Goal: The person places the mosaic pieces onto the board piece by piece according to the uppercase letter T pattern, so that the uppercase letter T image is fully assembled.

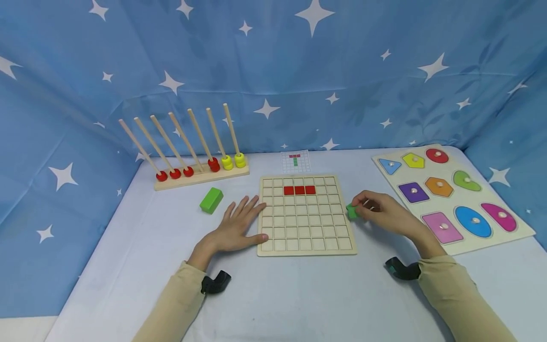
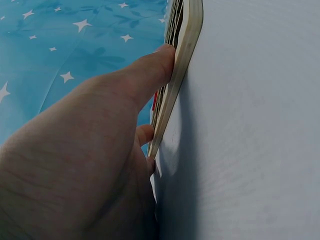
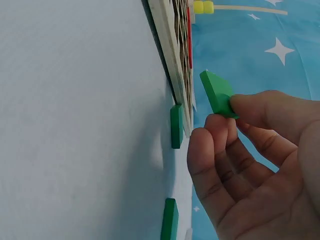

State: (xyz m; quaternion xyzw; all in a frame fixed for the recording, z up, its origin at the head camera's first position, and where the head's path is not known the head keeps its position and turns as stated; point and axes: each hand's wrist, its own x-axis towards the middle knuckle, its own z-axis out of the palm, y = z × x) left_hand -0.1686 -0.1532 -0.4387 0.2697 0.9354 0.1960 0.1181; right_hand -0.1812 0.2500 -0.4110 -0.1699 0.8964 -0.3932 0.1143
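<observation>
A wooden grid board lies flat on the table, with red square tiles in a row of three near its far side. My left hand is spread at the board's left edge, thumb and fingertips touching its rim. Beside the right edge, my right hand pinches a small green square tile between thumb and fingers, raised off the table. In the right wrist view, one green tile lies against the board's edge and another green tile lies nearer the camera.
A green block sits left of the board. Behind it stands a wooden peg rack with red and yellow beads. A small pattern card lies beyond the board, showing a red and green T. A shape puzzle board lies at right.
</observation>
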